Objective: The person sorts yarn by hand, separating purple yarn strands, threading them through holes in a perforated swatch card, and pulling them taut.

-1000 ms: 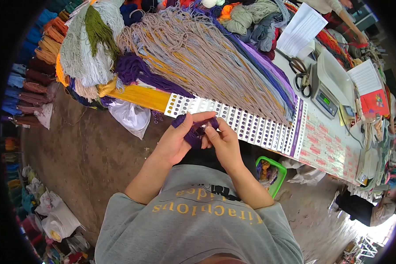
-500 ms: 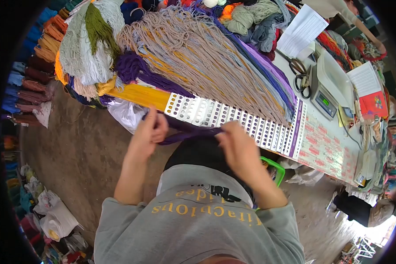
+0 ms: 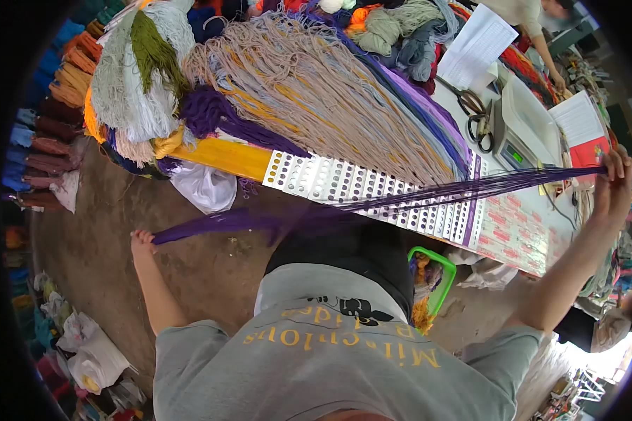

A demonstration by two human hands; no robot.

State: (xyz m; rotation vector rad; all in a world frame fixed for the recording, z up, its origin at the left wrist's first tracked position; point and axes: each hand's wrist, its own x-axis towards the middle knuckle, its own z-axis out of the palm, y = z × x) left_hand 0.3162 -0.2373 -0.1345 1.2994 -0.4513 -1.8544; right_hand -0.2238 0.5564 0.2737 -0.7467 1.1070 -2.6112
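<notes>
A skein of purple yarn stretches across the view in front of my body, its middle blurred. My left hand is closed round its left end, over the floor. At the far right, my right hand grips the other end, raised higher than the left. The strands pass over a white card with rows of round holes along the table's near edge. Behind the card lies a wide spread of beige yarn, with a purple bundle at its left.
A digital scale, black scissors and paper sheets are at the table's right. Below its edge sits a green basket. White bags lie on the floor at left. Another person's arm reaches in at the top right.
My hands have moved from close together to far apart, left hand leftward and right hand rightward and up. The bunched purple yarn is now drawn out long between them.
</notes>
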